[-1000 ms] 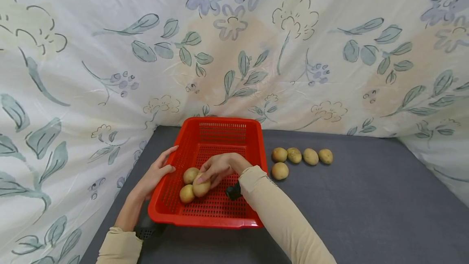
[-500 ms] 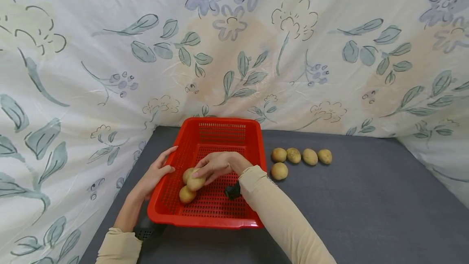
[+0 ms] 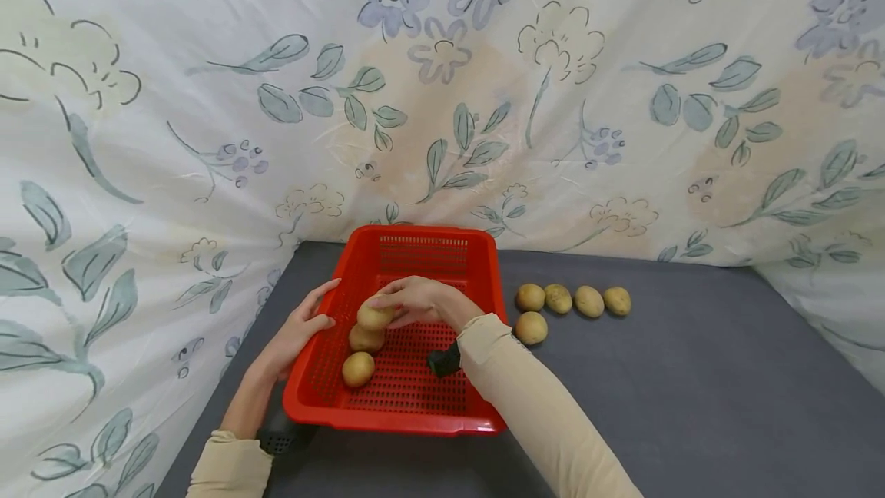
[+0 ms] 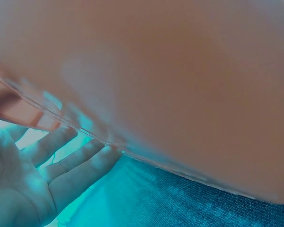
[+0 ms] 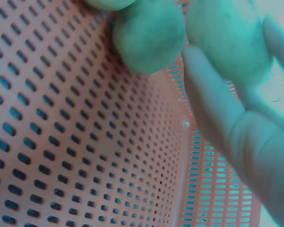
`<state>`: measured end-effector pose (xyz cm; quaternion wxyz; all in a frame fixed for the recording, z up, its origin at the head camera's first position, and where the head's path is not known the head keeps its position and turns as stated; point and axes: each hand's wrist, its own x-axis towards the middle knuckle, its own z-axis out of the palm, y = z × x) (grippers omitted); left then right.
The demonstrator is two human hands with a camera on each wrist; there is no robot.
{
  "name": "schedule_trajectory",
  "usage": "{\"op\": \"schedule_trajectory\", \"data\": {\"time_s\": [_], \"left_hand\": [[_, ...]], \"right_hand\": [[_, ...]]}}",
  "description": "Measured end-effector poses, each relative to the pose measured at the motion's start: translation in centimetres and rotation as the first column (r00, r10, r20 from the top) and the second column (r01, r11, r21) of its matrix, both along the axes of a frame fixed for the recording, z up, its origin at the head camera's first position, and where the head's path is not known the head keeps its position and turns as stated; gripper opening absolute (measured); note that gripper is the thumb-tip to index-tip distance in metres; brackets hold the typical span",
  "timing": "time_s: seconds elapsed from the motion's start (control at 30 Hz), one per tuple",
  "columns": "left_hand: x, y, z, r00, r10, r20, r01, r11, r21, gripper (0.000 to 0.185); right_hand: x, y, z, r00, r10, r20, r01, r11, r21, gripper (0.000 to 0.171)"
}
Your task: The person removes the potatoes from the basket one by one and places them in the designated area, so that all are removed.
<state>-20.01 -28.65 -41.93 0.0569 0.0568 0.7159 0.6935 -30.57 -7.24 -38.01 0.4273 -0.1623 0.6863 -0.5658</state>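
Note:
Over the left side of the red plastic basket (image 3: 442, 404), my right hand (image 3: 415, 300) grips a potato (image 3: 376, 315) between thumb and fingers. In the right wrist view the held potato (image 5: 229, 40) is up off the perforated floor, near another potato (image 5: 149, 35). Two more potatoes lie in the basket: one (image 3: 366, 339) just below the held one, another (image 3: 358, 370) closer to the front. My left hand (image 3: 293, 340) rests against the basket's left side. In the left wrist view its fingers (image 4: 85, 182) are fairly straight, tips at the rim.
Several potatoes sit on the dark grey tabletop (image 3: 691, 383) right of the basket: a row at the back, such as this potato (image 3: 589, 302), and one potato (image 3: 531, 328) in front. A floral cloth (image 3: 442, 114) hangs behind and along the left.
My right hand has lifted the potato from beside the other two and moved it slightly toward the back of the basket. My left hand stays at the basket's left side.

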Motion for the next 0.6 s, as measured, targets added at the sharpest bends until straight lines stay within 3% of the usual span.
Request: {"op": "schedule_trajectory", "data": {"time_s": [0.13, 0.6], "left_hand": [[0.0, 0.1, 0.0, 1.0, -0.006, -0.002, 0.006, 1.0, 0.011, 0.065], [0.1, 0.0, 0.0, 1.0, -0.005, 0.007, 0.005, 1.0, -0.001, 0.065]], "right_hand": [[-0.1, 0.4, 0.6, 0.996, -0.085, -0.008, 0.085, 0.996, -0.029, 0.037], [-1.4, 2.7, 2.6, 0.988, -0.151, -0.014, 0.15, 0.987, -0.056, 0.033]]}}
